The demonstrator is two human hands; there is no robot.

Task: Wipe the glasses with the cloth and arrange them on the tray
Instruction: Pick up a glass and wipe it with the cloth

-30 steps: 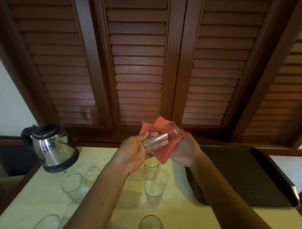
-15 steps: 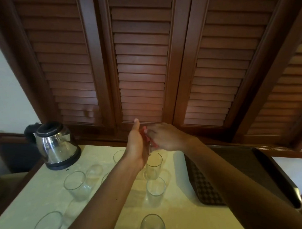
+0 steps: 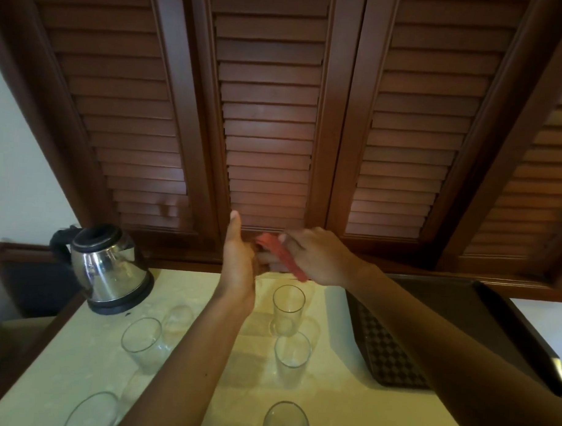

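Nearest edge of the pale table: two upright tumblers, one at the lower left, one at bottom centre, both partly cut off by the frame. Further in, a wide tumbler with another glass just behind it, and right of the left forearm two tall glasses in line. All stand mouth up, apart from each other, likely queued unwiped within reach. Dark tray at the right, patterned liner showing; no glass visible on it, though the right forearm covers part. Judged: arranging not yet begun. Above the table's far edge, left hand edge-on, thumb raised, fingers curled towards the right; what they clasp is hidden, presumably the glass being wiped. Right hand pinches the red cloth, pressed against the left hand, so one hand steadies while the other rubs. Steel kettle far left; wooden louvred shutters behind.
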